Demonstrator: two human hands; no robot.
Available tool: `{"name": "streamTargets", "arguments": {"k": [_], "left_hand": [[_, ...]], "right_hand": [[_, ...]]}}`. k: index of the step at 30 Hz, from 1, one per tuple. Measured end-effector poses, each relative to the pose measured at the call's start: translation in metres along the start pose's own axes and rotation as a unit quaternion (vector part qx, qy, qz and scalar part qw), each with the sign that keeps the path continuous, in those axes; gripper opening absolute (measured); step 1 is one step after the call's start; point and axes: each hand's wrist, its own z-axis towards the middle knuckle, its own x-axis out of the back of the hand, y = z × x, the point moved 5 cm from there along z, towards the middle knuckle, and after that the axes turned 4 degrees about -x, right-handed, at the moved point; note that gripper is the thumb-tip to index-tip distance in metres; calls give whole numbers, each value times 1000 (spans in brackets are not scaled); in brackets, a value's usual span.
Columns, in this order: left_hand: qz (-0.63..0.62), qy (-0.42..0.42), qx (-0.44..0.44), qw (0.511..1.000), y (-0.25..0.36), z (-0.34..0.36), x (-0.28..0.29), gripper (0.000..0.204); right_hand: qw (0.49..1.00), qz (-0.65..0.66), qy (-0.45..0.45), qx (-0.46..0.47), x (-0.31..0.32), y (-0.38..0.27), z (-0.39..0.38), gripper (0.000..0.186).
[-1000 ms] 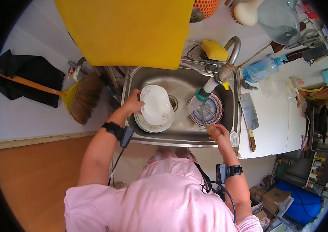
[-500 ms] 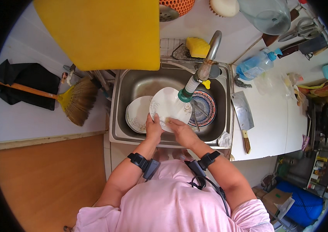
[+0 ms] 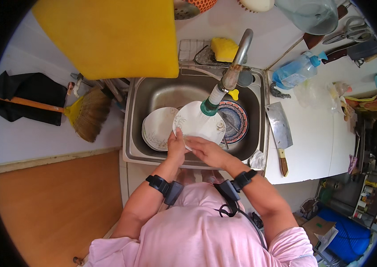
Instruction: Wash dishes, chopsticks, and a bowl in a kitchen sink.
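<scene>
A white plate (image 3: 197,121) with a floral rim is tilted under the green-tipped faucet (image 3: 215,99), over the sink (image 3: 131,147). My left hand (image 3: 176,147) grips the plate's near left edge, thumb on its face. Against the near edge lies my right hand (image 3: 208,152), fingers stretched out and pressed together on the plate's surface. More white plates (image 3: 158,129) are stacked in the sink to the left. On the right, a blue-and-orange patterned bowl (image 3: 238,116) sits with a thin metal utensil in it, partly hidden by the held plate.
A cleaver (image 3: 279,127) lies on the white counter right of the sink, below a blue pump bottle (image 3: 296,72). Behind the sink, a yellow sponge (image 3: 224,49) rests on a wire rack. A large yellow panel (image 3: 108,38) overhangs the far left; a broom (image 3: 88,113) is beside it.
My right hand has slid left along the plate's near edge, closer to my left hand. The plate has turned a little beneath the faucet.
</scene>
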Motion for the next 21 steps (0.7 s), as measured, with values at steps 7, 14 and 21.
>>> {"name": "streamTargets", "arguments": {"k": [7, 14, 21], "left_hand": [[-2, -93, 70, 993, 24, 5, -3, 41], [12, 19, 20, 1000, 14, 3, 6, 32], [-99, -32, 50, 993, -2, -4, -7, 34]], "right_hand": [[960, -266, 57, 70, 25, 10, -22, 36], [964, -240, 37, 107, 7, -1, -16, 40], [984, -169, 46, 21, -6, -5, -6, 48]]}}
